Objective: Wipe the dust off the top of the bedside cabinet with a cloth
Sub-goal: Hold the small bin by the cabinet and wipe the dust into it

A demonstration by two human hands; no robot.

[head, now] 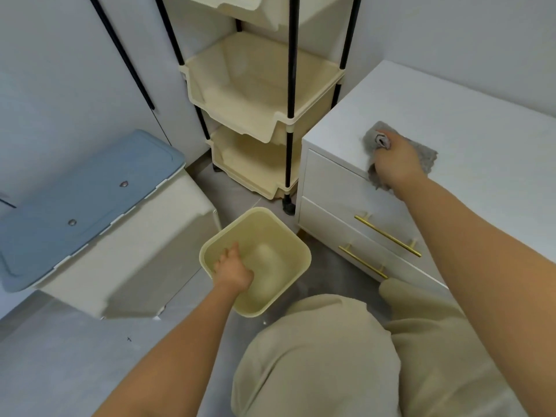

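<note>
The white bedside cabinet [469, 121] stands at the right, with two drawers and gold bar handles. A grey cloth [427, 156] lies on its top at the front edge, partly draped over that edge. My right hand [394, 162] presses down on the cloth and grips it. My left hand [233, 270] holds the near rim of a cream plastic bin [282, 236] on the floor below the cabinet's front corner, fingers hooked inside it.
A cream tiered basket rack [258, 94] on black poles stands left of the cabinet. A storage box with a blue lid [87, 203] sits at the left. My bent knees in beige trousers [331, 356] fill the bottom. The floor is grey tile.
</note>
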